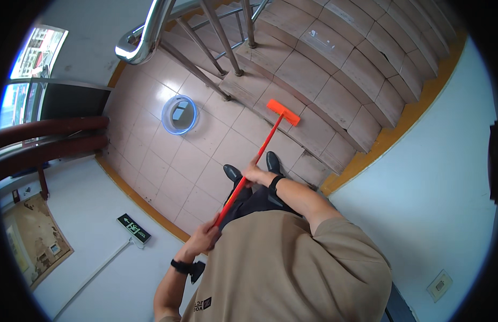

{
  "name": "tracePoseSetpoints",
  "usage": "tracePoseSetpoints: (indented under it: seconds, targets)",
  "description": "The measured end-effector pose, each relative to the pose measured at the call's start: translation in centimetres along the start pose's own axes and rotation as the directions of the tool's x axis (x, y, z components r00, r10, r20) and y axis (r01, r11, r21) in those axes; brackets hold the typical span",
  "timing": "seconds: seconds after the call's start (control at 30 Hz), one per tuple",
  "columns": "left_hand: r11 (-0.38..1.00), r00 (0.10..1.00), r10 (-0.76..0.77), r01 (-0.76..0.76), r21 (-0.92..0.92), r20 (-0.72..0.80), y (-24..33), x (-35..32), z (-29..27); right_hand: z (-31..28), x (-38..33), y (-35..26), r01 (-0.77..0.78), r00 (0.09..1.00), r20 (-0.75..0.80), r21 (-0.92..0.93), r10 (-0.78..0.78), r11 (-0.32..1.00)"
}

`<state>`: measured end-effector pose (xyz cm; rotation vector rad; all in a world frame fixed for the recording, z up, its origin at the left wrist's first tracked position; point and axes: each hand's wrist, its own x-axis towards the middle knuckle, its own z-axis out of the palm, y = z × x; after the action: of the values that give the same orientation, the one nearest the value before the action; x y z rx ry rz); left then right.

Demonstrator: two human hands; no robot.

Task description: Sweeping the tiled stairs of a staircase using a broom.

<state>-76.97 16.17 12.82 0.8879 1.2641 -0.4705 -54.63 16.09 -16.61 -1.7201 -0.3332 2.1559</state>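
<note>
A long-handled scrub brush [266, 140] with a red pole and an orange head [284, 112] slants away from my body. Its head rests on the lowest stair tread [313, 126], bristles facing down. Near the top end of the pole, my left hand [205, 236] is closed round it, a dark watch on that wrist. Farther down the pole my right hand [253, 174] grips it, with a black band at the wrist. Left of the brush, a clear bluish basin [179, 115] holding water stands on the tiled landing.
Stairs [335, 43] rise at the far right, with a steel railing [192, 72] beside them. Red pipes [50, 131] run along the left wall below a window [31, 80]. An exit sign [134, 228] hangs at the lower left. White wall [420, 204] closes off the right.
</note>
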Motion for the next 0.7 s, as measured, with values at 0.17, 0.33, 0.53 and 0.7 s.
tracePoseSetpoints:
  seconds: [0.17,0.33,0.53,0.7]
  targets:
    - [0.989,0.996,0.037,-0.024,0.149,-0.085,0.0,-3.4,1.2,1.9,-3.4,-0.1,-0.036,0.995,0.096,-0.012,0.037,0.999]
    - [0.969,0.99,0.137,-0.125,0.212,-0.044,2.6,1.0,2.8,-3.5,-1.9,-0.5,0.006,1.0,-0.018,-0.007,-0.006,1.0]
    - [0.987,0.992,0.123,-0.124,0.105,0.018,5.5,4.8,3.8,-9.3,-0.5,-1.2,0.126,0.978,-0.168,0.005,-0.123,0.992]
    - [0.959,0.993,0.111,-0.099,0.265,-0.031,1.9,0.4,2.8,-4.2,-2.7,0.6,-0.026,0.995,0.098,-0.084,0.034,0.996]
